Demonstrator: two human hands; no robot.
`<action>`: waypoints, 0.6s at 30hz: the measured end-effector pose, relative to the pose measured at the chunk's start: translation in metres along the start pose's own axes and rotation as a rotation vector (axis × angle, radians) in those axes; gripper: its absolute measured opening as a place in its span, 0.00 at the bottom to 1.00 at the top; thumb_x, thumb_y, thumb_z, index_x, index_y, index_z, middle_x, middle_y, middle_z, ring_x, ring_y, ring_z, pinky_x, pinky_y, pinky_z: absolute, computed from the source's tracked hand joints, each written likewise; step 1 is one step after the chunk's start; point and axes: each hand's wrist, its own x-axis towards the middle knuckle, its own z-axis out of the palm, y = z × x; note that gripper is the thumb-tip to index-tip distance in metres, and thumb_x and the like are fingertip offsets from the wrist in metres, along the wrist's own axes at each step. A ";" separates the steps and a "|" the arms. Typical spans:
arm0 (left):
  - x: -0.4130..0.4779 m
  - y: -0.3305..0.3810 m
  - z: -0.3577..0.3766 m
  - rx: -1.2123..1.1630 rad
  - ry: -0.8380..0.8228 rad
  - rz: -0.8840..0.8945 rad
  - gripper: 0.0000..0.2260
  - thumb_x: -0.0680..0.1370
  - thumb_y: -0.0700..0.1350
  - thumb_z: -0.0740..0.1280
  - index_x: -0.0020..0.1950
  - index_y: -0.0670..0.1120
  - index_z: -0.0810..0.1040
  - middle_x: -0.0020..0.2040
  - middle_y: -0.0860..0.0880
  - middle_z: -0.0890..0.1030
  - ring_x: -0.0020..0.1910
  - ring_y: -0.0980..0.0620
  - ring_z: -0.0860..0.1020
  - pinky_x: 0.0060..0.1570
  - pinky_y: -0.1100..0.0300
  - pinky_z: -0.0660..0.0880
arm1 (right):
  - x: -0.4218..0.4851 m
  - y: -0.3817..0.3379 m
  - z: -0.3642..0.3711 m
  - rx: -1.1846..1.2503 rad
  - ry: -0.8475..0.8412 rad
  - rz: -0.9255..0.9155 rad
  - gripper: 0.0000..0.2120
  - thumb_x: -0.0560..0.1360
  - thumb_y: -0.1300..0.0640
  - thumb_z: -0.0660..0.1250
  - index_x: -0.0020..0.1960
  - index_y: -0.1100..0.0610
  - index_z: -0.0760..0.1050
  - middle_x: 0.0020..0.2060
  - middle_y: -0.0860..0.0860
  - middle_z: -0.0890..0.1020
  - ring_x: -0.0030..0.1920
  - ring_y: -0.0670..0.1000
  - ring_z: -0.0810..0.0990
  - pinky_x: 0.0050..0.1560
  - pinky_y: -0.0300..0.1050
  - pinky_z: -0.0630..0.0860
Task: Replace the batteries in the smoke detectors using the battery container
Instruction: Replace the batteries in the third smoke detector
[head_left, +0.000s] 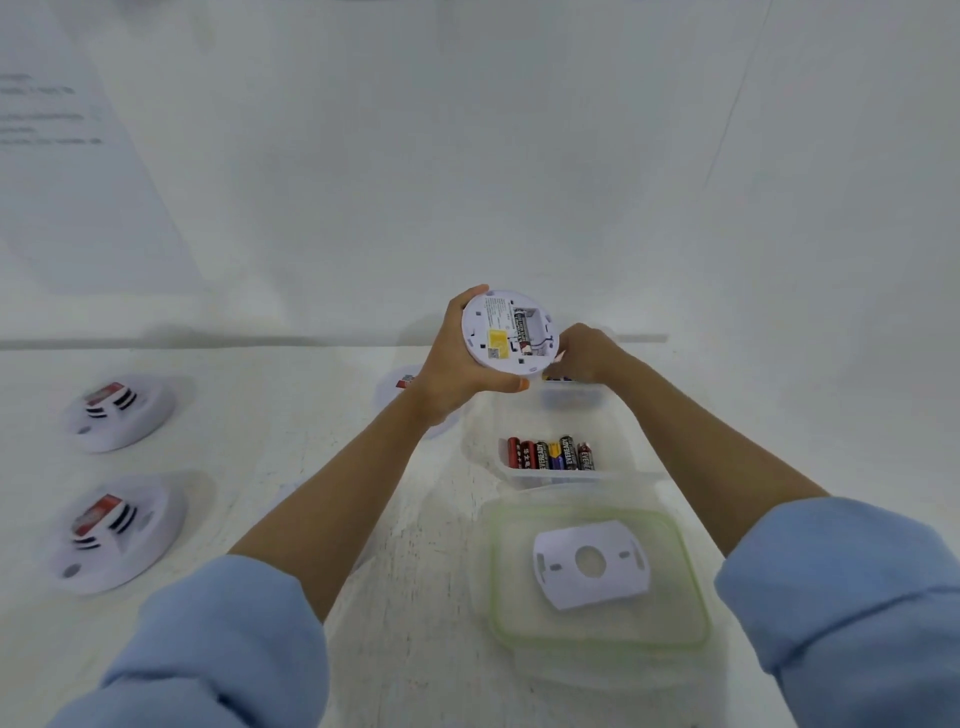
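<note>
My left hand (452, 364) grips a round white smoke detector (493, 332), tilted up so its back faces me. One battery sits in its open compartment. My right hand (584, 353) is just right of and behind the detector, over the far clear container (571, 397), fingers curled down on something small and dark that I cannot make out. A nearer clear battery container (519, 475) holds several AA batteries (553, 454). A white mounting plate (589, 564) lies on a green-rimmed lid (685, 571).
Two more smoke detectors (122, 410) (117, 530) lie at the left of the white table. Another detector (402, 387) is partly hidden behind my left wrist. A white wall rises behind the table.
</note>
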 end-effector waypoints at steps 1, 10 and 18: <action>0.001 -0.001 0.000 0.003 0.001 -0.001 0.47 0.56 0.34 0.76 0.71 0.45 0.58 0.64 0.49 0.68 0.61 0.57 0.71 0.57 0.60 0.76 | 0.003 0.000 0.003 -0.094 -0.027 -0.016 0.15 0.74 0.56 0.67 0.57 0.64 0.78 0.53 0.58 0.81 0.49 0.56 0.78 0.45 0.42 0.70; 0.001 -0.007 -0.002 0.017 0.009 -0.017 0.48 0.56 0.35 0.77 0.72 0.45 0.58 0.64 0.50 0.68 0.61 0.57 0.71 0.57 0.61 0.76 | 0.014 -0.003 0.005 -0.240 -0.001 -0.090 0.09 0.72 0.61 0.65 0.49 0.64 0.78 0.47 0.60 0.82 0.41 0.55 0.76 0.31 0.38 0.65; -0.002 0.002 -0.006 0.001 0.026 0.018 0.47 0.59 0.24 0.75 0.71 0.43 0.57 0.60 0.56 0.69 0.57 0.62 0.72 0.49 0.68 0.75 | -0.003 0.001 -0.023 0.598 0.464 -0.094 0.08 0.65 0.65 0.75 0.39 0.60 0.77 0.30 0.49 0.80 0.25 0.37 0.76 0.38 0.34 0.76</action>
